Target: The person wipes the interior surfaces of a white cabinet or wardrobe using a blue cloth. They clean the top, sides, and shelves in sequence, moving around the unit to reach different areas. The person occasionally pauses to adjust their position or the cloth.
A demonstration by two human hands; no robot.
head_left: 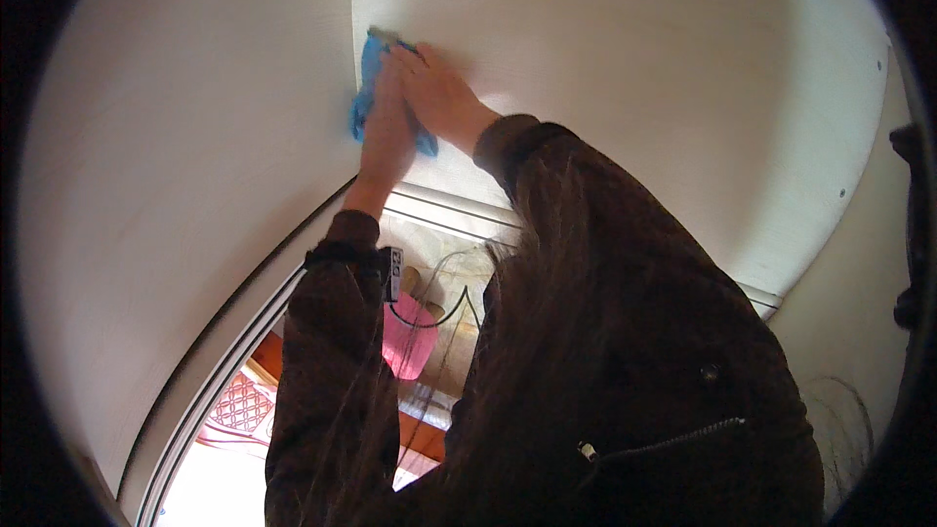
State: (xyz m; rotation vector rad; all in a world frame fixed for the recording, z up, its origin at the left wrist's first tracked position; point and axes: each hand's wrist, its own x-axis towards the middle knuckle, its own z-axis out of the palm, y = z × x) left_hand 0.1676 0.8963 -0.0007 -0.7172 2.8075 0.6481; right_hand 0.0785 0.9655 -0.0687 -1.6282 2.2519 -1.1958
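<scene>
A crumpled blue cloth (367, 98) is pressed against a pale panel (605, 49), close to the upright seam where it meets a second pale panel (185, 107). My left hand (387, 132) reaches up and bears on the cloth, its fingers partly covered. From the right, my right hand (436, 93) overlaps it, fingers laid over the left hand and the cloth's upper edge. Blue fabric shows to the left of the hands and below them. Both hands are closed on the cloth, though the fingertips are blurred.
Grooved pale rails (449, 213) edge the panels' lower side. Below are a pink container (410, 337) and a red patterned item (240, 403). A small device with a cable (393, 273) is strapped at my left wrist. Loose hair hangs across the view.
</scene>
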